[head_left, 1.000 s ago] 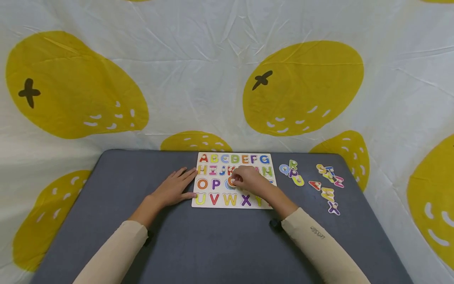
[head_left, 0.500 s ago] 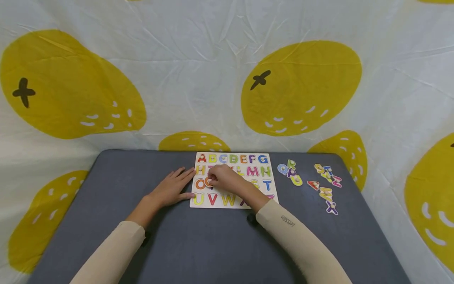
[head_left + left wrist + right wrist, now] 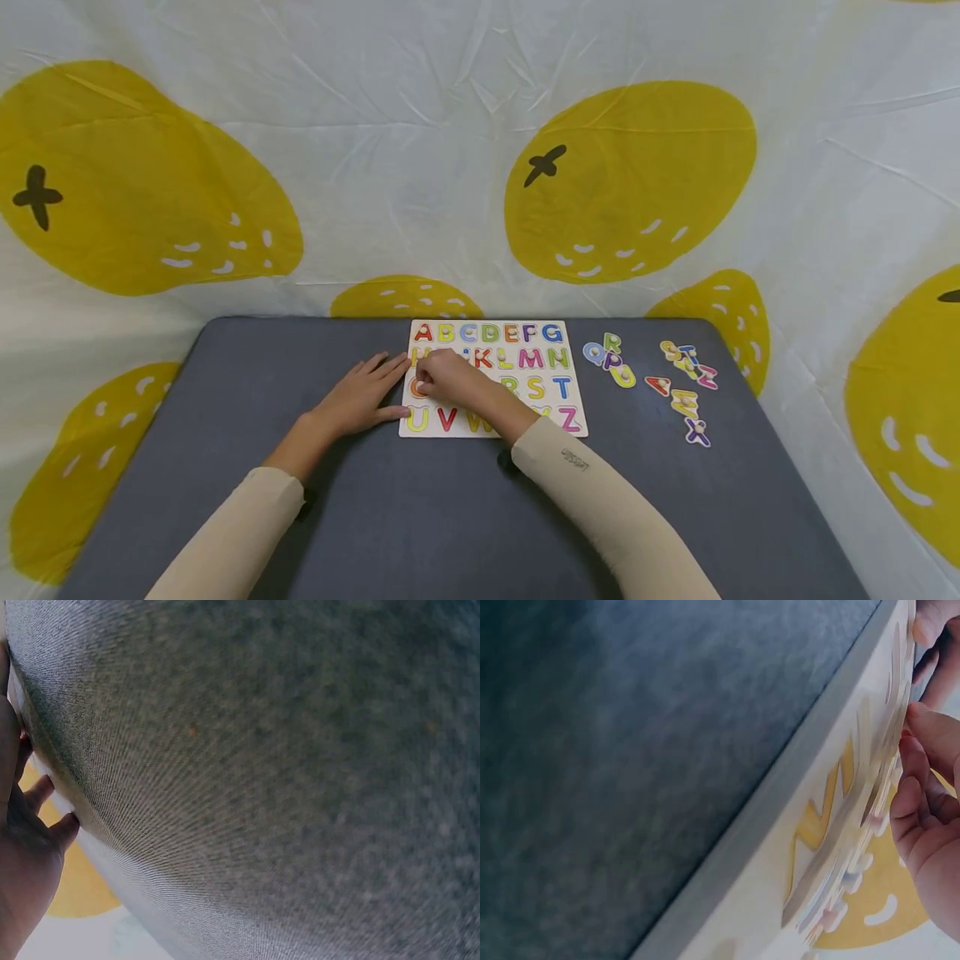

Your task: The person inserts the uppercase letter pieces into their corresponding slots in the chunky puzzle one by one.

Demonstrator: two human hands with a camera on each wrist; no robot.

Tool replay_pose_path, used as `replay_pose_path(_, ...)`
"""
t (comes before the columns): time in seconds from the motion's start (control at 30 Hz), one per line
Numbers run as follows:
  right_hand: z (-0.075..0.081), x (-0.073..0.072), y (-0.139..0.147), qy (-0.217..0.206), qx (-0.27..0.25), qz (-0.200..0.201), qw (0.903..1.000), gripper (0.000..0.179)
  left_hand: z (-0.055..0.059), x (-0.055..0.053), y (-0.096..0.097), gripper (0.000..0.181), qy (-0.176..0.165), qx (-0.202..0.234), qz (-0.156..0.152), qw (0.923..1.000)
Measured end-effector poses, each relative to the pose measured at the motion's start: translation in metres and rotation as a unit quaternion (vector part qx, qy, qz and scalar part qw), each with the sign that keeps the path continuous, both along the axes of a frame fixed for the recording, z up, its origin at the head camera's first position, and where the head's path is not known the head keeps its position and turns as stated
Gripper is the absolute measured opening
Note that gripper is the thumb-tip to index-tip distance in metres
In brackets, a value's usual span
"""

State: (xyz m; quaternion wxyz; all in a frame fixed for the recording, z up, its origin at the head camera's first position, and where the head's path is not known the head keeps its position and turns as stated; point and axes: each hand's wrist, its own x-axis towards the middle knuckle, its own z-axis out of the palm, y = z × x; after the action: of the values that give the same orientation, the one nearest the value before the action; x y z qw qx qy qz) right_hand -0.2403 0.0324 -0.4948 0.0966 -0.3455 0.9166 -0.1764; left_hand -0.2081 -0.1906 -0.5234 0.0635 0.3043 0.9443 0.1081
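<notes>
Fingers of the right hand (image 3: 450, 379) pinch closed on the orange letter (image 3: 415, 388), just leftward; left hand (image 3: 358, 398), spread, holds nothing. It touches the left edge of the board (image 3: 548, 392).

Your head view is softly, evenly lit, with dim shadows on the tabletop (image 3: 420, 517) beside your sleeves (image 3: 232, 533). In both your wrist views the tabletop turns darker and blurry; the right one softens the letter board (image 3: 742, 870) too.

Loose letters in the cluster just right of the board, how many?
4: green R at the top, blue Q left, purple P in the middle, yellow U at the bottom. More may hide underneath.
</notes>
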Motion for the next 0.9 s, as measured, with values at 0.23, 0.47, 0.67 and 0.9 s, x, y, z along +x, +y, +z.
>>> replay_pose_path(0.23, 0.0, 0.001, -0.007, 0.008, 0.015, -0.012, 0.9998, 0.013, 0.001, 0.001, -0.002, 0.09, 0.001, 0.003, 0.001, 1.0)
replay_pose_path(0.47, 0.004, 0.006, 0.0, -0.006, -0.002, -0.034, 0.9994, 0.01, 0.002, 0.0, 0.0, 0.09, 0.001, -0.001, -0.004, 1.0)
replay_pose_path(0.67, 0.013, 0.009, 0.018, -0.014, -0.037, -0.031, 0.9987, 0.014, 0.0, -0.001, 0.0, 0.091, 0.0, -0.007, 0.002, 1.0)
replay_pose_path(0.9, 0.019, 0.011, 0.051, -0.001, -0.061, -0.046, 0.9971, 0.018, 0.0, -0.001, 0.0, 0.092, -0.003, -0.008, 0.002, 1.0)
